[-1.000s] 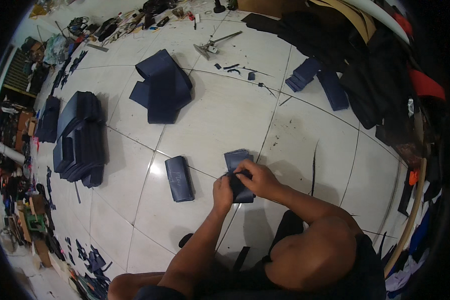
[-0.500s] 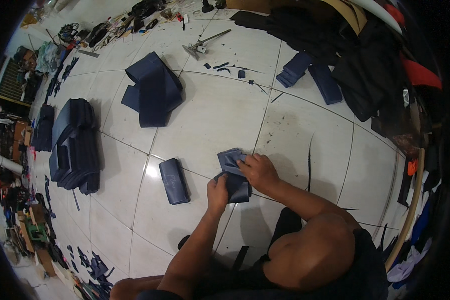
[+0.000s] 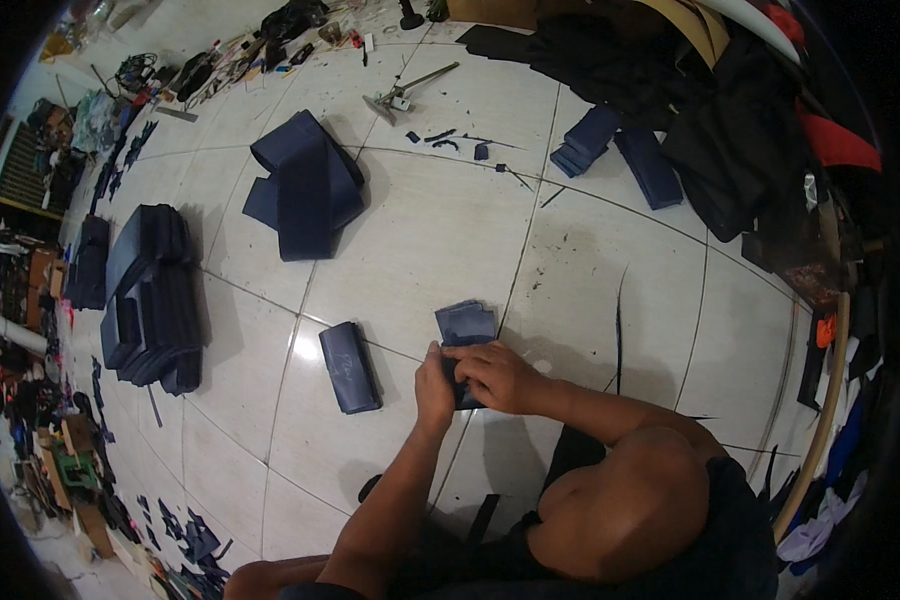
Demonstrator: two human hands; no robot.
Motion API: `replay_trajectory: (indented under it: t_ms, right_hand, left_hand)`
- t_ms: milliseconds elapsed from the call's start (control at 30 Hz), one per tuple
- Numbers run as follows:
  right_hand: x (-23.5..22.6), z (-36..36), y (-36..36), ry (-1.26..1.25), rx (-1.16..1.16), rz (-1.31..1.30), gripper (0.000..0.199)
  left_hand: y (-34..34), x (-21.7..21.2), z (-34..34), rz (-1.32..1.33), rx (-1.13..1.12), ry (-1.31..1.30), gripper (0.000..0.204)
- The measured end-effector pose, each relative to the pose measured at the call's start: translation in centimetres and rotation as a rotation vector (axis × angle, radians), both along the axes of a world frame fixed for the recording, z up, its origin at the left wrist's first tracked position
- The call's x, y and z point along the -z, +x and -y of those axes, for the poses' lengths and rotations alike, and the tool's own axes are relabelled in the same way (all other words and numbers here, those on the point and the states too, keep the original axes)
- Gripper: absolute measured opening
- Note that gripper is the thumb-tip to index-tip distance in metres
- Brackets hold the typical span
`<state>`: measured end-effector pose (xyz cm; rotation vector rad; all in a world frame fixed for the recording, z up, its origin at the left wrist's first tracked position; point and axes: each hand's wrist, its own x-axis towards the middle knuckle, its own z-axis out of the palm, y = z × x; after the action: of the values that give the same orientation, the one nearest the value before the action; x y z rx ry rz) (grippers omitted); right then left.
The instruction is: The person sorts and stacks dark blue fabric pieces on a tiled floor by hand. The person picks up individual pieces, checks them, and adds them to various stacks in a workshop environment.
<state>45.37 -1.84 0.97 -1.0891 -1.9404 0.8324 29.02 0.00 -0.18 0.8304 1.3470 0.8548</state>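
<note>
Head: folded blue material [image 3: 464, 398] under fingers [image 3: 478, 353]

Dark clothing [image 3: 460, 572] with short sleeves [image 3: 742, 525] leaves the forearms [image 3: 390, 510], left hand [image 3: 434, 390] and right hand [image 3: 500, 380] bare.

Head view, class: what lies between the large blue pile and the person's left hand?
In the head view, a smaller blue bundle lies between the large pile and the left hand, with floor tiles showing on either side of it.
</note>
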Motion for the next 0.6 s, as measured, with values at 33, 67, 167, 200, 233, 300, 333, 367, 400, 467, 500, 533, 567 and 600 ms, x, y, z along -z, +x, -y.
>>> replay_trajectory:
  t_ms: [33,67,167,200,233,300,333,367,400,467,500,533,567,600]
  right_hand:
    - [0.2,0.2,-0.1,0.098,-0.026,-0.006,0.033]
    - [-0.1,0.2,0.3,-0.237,-0.102,-0.030,0.043]
    - [0.9,-0.1,0.3,-0.309,0.011,-0.388,0.049]
    - [1.0,-0.3,0.8,-0.547,0.029,-0.461,0.052]
    - [1.1,-0.5,1.0,-0.541,0.060,-0.452,0.052]
    - [1.2,-0.9,1.3,-0.529,0.125,-0.434,0.052]
    - [1.1,-1.0,1.3,-0.531,0.137,-0.430,0.049]
    - [0.8,-1.1,1.5,-0.534,0.150,-0.425,0.046]
    - [0.5,-1.2,1.6,-0.537,0.162,-0.421,0.044]
    - [-0.1,-1.4,2.0,-0.376,0.266,-0.039,0.035]
    - [-0.2,-1.5,2.1,-0.291,0.313,0.150,0.032]
    - [-0.1,-1.5,2.5,-0.210,0.310,0.254,0.028]
    - [0.2,-1.4,2.8,-0.127,0.305,0.356,0.024]
    - [0.5,-1.4,2.9,-0.044,0.300,0.458,0.021]
  left_hand:
    - [0.1,-0.7,0.0,-0.002,-0.004,-0.037,0.047]
    - [0.2,-1.1,-0.1,-0.004,-0.008,-0.074,0.047]
    - [0.5,-1.1,-0.1,-0.039,0.032,-0.083,0.041]
    - [0.5,-0.9,-0.1,-0.029,0.047,-0.090,0.040]
    - [0.5,-0.6,-0.1,-0.021,0.062,-0.097,0.038]
    - [0.6,-0.3,0.0,0.014,0.052,-0.102,0.036]
    - [0.8,-0.5,0.0,0.039,0.025,-0.100,0.036]
    - [0.9,-0.6,0.1,0.065,-0.001,-0.097,0.035]
    - [0.7,-0.3,0.0,0.059,0.008,-0.097,0.035]
    - [0.3,0.1,0.0,0.048,0.022,-0.098,0.035]
    - [0.1,0.3,0.1,0.052,0.014,-0.103,0.036]
    - [0.3,-0.2,0.1,0.058,0.009,-0.108,0.036]
    - [0.4,-0.4,0.1,0.065,0.004,-0.114,0.037]
    - [0.4,-0.4,0.1,0.064,0.008,-0.111,0.037]
